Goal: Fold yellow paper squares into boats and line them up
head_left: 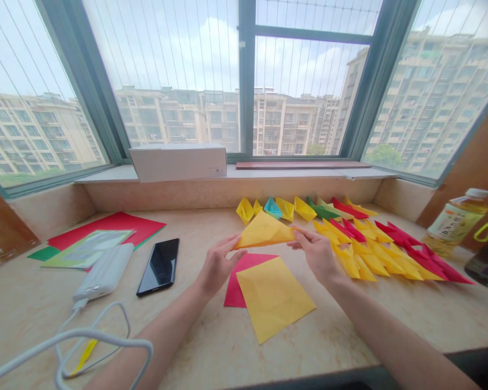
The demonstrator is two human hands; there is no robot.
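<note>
Between my two hands a yellow folded paper (265,229) is held up in the air, a triangle with its peak pointing away from me. My left hand (219,265) pinches its left corner between thumb and fingers. At the right corner my right hand (315,250) grips it the same way. Below lies a creased yellow paper sheet (276,300), partly covering a red sheet (236,287). Folded paper boats (305,208) in yellow, blue, green and red stand just behind the held paper.
Flatter yellow and red folded pieces (374,259) fill the right side. Beyond them stands a drink bottle (457,219). To the left lie a phone (159,266), a white power bank (104,271) with a looping cable (106,338), and coloured sheets (114,225). A white box (179,164) sits on the sill.
</note>
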